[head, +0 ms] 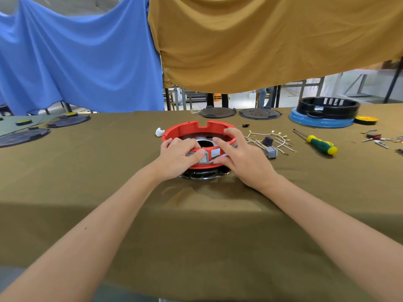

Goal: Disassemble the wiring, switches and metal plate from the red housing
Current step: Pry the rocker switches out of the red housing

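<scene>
The red ring-shaped housing (pixel 192 128) stands in the middle of the table on a dark glossy base (pixel 202 175), with a metal plate (pixel 204 143) inside it. My left hand (pixel 177 156) grips the housing's near wall, its thumb pressing a grey switch (pixel 203 159) set in that wall. My right hand (pixel 238 154) holds the housing's right side, fingers over the rim and thumb on the outer wall near a grey label (pixel 215 152). Loose white wires (pixel 265 137) and two removed switches (pixel 270 151) lie to the right.
A green and yellow screwdriver (pixel 319 143) lies right of the wires. A black housing on a blue base (pixel 325 113), a yellow tape roll (pixel 366 120) and dark round plates (pixel 218 112) sit along the far edge. More plates (pixel 24 137) lie far left. A white scrap (pixel 159 132) sits beside the housing.
</scene>
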A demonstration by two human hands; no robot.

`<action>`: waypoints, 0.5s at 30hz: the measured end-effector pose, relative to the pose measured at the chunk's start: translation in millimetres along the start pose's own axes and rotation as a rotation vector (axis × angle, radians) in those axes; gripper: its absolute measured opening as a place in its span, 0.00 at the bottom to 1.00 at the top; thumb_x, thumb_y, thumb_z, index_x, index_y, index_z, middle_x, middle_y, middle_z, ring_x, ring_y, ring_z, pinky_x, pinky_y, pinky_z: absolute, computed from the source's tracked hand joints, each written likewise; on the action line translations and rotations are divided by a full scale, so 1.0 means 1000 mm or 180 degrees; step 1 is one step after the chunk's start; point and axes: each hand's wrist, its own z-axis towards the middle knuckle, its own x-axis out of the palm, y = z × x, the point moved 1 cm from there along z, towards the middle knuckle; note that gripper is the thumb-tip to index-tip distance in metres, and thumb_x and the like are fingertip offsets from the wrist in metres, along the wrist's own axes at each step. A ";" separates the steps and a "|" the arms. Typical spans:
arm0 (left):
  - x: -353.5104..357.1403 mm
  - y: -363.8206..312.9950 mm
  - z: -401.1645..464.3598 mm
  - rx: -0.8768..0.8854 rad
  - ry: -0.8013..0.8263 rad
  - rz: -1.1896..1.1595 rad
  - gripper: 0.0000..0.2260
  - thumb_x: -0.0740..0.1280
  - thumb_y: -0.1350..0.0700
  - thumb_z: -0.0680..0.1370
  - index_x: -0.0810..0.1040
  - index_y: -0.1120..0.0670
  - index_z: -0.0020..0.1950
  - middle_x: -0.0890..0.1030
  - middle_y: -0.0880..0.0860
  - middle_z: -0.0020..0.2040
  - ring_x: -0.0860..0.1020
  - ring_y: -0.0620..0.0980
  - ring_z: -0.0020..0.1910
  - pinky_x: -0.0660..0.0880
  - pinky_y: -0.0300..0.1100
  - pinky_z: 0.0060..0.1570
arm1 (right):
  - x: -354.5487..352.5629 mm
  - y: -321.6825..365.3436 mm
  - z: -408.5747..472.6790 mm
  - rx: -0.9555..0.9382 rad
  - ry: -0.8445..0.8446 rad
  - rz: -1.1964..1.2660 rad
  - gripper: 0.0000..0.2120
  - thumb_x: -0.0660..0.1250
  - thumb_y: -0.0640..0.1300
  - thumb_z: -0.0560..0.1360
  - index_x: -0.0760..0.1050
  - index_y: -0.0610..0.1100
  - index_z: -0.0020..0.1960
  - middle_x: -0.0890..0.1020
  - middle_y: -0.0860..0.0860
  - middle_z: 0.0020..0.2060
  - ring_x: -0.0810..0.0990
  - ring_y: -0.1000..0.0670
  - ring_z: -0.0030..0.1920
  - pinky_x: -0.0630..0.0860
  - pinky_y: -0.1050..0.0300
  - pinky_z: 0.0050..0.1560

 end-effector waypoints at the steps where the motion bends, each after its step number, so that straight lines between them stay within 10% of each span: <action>1: 0.000 0.000 0.000 -0.0002 0.0007 -0.0007 0.08 0.57 0.48 0.84 0.73 0.48 0.50 0.70 0.41 0.42 0.66 0.47 0.56 0.48 0.53 0.75 | 0.001 -0.001 0.001 -0.0044 -0.0015 -0.0003 0.25 0.61 0.57 0.79 0.76 0.40 0.66 0.76 0.41 0.62 0.82 0.43 0.40 0.81 0.48 0.34; 15: -0.003 0.000 0.001 -0.0026 0.0115 -0.0019 0.08 0.56 0.48 0.84 0.73 0.47 0.52 0.72 0.44 0.44 0.66 0.47 0.57 0.48 0.53 0.75 | 0.006 0.000 0.009 0.0014 0.0029 0.0197 0.18 0.63 0.50 0.81 0.78 0.35 0.57 0.79 0.42 0.52 0.80 0.41 0.42 0.79 0.45 0.35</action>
